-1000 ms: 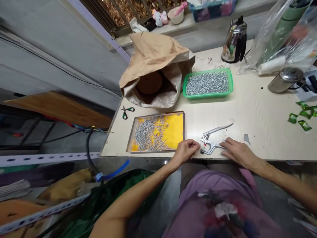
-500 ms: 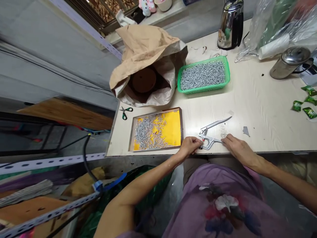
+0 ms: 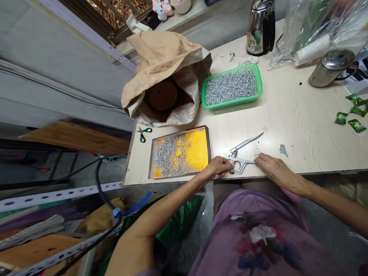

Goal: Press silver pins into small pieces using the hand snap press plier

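A pair of silver hand pliers with a ring-shaped jaw and a spring lies near the table's front edge, its two handles spread apart. My right hand is closed on the end of the lower handle. At the jaw, my left hand pinches its fingers together beside a small red spot; whatever is between the fingertips is too small to make out. Left of that hand, a shallow tray with a yellow bottom holds many small silver spring-like pieces.
A green basket full of similar silver pieces stands behind. An open brown paper bag sits at the back left, near green-handled scissors. Kettle, metal cup and green wrapped sweets are on the right.
The view has shifted slightly. Both hands stay at the pliers, the left at the jaw and the right at the handle end, with little visible movement.
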### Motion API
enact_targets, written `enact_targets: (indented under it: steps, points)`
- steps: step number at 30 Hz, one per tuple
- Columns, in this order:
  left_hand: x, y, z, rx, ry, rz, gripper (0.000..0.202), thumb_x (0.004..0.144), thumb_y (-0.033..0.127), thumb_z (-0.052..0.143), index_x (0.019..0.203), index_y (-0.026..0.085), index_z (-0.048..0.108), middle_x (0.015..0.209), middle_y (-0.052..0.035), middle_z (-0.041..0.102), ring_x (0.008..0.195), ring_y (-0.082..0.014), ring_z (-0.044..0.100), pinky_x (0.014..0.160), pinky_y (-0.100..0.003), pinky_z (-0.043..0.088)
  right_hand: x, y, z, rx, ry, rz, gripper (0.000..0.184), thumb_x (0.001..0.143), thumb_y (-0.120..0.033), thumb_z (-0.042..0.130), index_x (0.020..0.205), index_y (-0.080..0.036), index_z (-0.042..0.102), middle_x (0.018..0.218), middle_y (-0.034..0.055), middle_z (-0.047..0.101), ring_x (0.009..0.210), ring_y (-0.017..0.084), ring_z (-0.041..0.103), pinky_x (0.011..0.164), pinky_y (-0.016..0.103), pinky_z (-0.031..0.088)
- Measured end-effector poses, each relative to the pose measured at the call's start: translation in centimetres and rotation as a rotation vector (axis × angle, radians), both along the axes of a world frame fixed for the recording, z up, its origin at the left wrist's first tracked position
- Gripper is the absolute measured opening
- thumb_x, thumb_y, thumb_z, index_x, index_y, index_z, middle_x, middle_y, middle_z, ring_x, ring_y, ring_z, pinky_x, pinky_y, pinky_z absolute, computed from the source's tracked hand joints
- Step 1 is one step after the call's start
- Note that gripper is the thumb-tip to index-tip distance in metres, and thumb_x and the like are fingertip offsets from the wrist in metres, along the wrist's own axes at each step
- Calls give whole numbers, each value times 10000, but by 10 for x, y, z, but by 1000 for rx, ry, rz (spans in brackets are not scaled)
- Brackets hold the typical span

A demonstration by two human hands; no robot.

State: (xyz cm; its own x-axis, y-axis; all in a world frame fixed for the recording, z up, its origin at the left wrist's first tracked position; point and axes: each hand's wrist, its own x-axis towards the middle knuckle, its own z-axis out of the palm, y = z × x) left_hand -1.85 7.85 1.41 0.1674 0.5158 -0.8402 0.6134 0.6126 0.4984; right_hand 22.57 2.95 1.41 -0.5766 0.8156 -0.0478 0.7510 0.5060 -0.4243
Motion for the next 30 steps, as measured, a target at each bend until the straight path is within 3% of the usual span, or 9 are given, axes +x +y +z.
enact_targets:
  steps: [4,8,12,15,18,22,24,27,30]
  points:
    - [-1,-2,-1,-4,-13,26,201,736,276,729,657,133,613,362,92,423,312,-38,358,354,-157,230,0,-3,0,12,8,-14,263,946,-80,340,878,-193,568,889,71,607,775,171,547,676,282,425]
    - [-2,-5,-2,0,-21,45,247,733,335,750,684,134,615,359,92,426,306,-36,348,350,-155,216,6,9,-2,75,8,-7,175,946,-309,494,1014,-181,593,1087,142,616,967,249,563,777,357,461]
    - [-2,-6,-2,1,-27,48,280,725,362,767,681,132,613,363,91,426,311,-34,355,354,-154,228,12,35,-11,180,-62,-11,740,773,-564,683,1353,-168,450,1429,238,441,1309,404,384,941,524,411]
    - [-2,-7,-3,11,-22,58,284,727,374,766,696,133,619,367,92,429,308,-33,352,352,-156,214,10,49,-15,181,-107,47,899,688,-586,745,1389,-130,415,1393,250,477,1294,409,403,967,517,383]
    - [-2,-8,-5,14,-31,59,280,736,373,759,703,132,618,366,93,419,311,-35,346,358,-160,215,5,52,-12,187,-139,54,825,730,-532,718,1378,-120,417,1258,213,576,1148,365,504,911,474,393]
    - [-3,-9,-1,41,21,-3,227,796,340,698,751,123,645,391,84,422,337,-52,369,388,-170,255,2,45,-5,176,-177,52,697,788,-436,676,1342,-88,438,1109,187,630,1006,334,529,842,436,393]
    - [-2,-13,5,162,117,-106,207,831,309,659,752,118,664,454,56,473,401,-70,437,435,-180,323,1,41,-2,144,-174,60,630,802,-362,670,1320,-75,456,1066,180,635,980,320,525,810,405,395]
    - [6,-22,13,611,274,-284,156,861,281,643,822,136,687,721,-21,610,657,-131,598,614,-226,464,0,34,-1,128,-128,68,548,837,-275,625,1324,-95,452,1038,162,633,951,296,520,768,368,396]
    - [24,-24,12,1011,274,-533,224,862,296,663,1047,170,642,1034,-88,628,967,-218,613,826,-324,514,-1,30,-3,143,-95,47,550,861,-245,589,1363,-104,415,1034,156,632,951,294,522,773,369,407]
